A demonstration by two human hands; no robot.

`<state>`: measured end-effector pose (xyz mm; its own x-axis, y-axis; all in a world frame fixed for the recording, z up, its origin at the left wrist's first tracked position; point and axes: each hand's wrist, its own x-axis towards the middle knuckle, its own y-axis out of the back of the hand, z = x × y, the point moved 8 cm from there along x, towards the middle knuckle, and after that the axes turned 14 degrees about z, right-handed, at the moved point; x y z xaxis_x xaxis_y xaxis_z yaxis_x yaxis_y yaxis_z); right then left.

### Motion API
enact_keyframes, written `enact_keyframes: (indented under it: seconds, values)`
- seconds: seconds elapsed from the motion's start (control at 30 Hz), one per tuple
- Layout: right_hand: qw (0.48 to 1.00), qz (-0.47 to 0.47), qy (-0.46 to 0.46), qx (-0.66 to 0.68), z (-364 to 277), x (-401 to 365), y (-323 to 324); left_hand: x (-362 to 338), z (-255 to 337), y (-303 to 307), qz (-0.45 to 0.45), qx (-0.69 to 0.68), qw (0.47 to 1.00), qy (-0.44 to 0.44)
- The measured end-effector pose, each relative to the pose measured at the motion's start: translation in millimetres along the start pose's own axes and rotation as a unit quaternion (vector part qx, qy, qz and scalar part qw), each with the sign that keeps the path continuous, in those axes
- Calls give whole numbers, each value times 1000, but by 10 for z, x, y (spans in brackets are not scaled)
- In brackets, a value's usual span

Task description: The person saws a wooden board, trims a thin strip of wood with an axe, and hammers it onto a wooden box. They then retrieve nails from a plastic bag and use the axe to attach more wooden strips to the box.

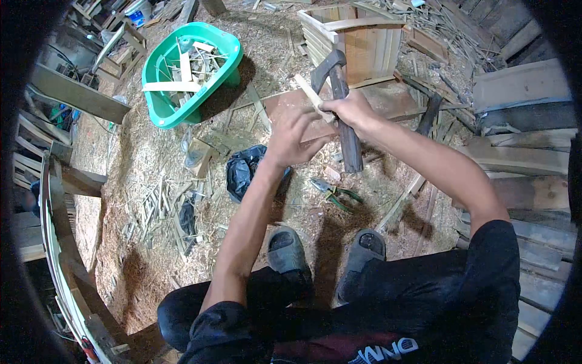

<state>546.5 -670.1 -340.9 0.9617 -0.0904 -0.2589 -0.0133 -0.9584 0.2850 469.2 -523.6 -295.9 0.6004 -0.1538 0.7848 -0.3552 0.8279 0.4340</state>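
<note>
While the hatchet [351, 144] is held, scraps [156, 203] clutter ground [267, 37].

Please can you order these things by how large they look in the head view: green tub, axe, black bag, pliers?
1. Green tub
2. Axe and black bag: too similar to rank
3. Pliers

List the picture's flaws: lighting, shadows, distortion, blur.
Head view: corners fall to black, edges look bowed as through a wide lens; the floor is unevenly lit, with dark shadows beside the tub and between the slippers; the left hand looks slightly soft.
</note>
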Motion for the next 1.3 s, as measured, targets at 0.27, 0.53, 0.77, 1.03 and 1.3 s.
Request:
enact_keyframes:
  seconds: [0.27, 0.53, 0.77, 1.03, 1.3]
  values:
    - [1000, -18, -20, 13, 27, -57, -140, -76, -11, -113, 12, 10, 999, -38]
    - [997, -60, 32, -25, 273, -3, -175, 179, -614, 340, 145, 66, 979, 127]
    - [994, -71, 55, 63, 119, -176, -167, 211, -1141, 523, 128, 89, 958, 243]
    - [990, -123, -14, 66, 200, -133, -415, 104, -1286, 539, 139, 91, 956, 241]
    - [987, -142, 46, 65, 329, 77, -423, 147, -1212, 531, 163, 94, 957, 219]
